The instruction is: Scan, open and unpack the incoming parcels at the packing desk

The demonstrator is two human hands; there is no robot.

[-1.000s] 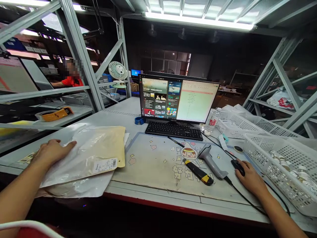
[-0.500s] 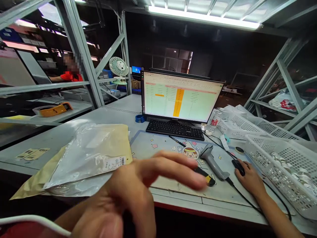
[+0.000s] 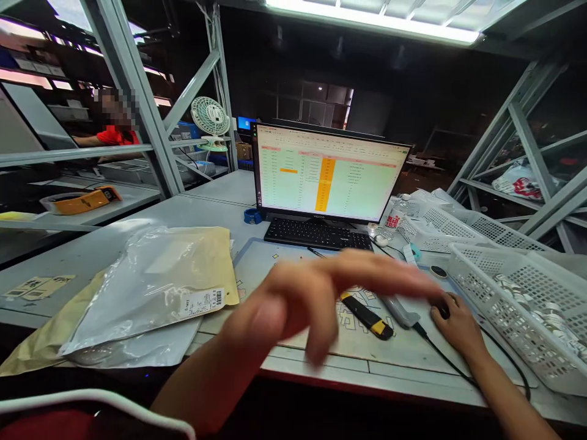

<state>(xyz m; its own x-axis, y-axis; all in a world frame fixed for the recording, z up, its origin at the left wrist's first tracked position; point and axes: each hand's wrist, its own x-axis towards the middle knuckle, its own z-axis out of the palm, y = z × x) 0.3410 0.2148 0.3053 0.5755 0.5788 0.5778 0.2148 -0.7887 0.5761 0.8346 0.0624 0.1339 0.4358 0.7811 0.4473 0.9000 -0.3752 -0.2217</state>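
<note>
Left hand (image 3: 298, 299) up in the air over the bench (image 3: 192, 211), big and blurred — its grip loose and fairly wide, fingers apart, nothing seen in it. Its fingertips cross the view in front of the scanner (image 3: 403, 313), hiding much of it, and reach the edge of the mouse (image 3: 443, 310); whether they touch anything, I can't tell. Over on the right side, the right hand (image 3: 463, 330) has its grip curled narrow over that mouse, which sits on the bench between the scanner and the basket (image 3: 513, 336) of small bottles (image 3: 553, 315). The yellow-and-black cutter (image 3: 367, 316) lies on the printed mat (image 3: 257, 263), just left of the scanner. Far left, a stack of bags (image 3: 156, 287), label (image 3: 202, 302) up, overhangs the front edge. At the back — the monitor (image 3: 332, 174), showing a spreadsheet with an orange column, the keyboard (image 3: 316, 233) before it.
</note>
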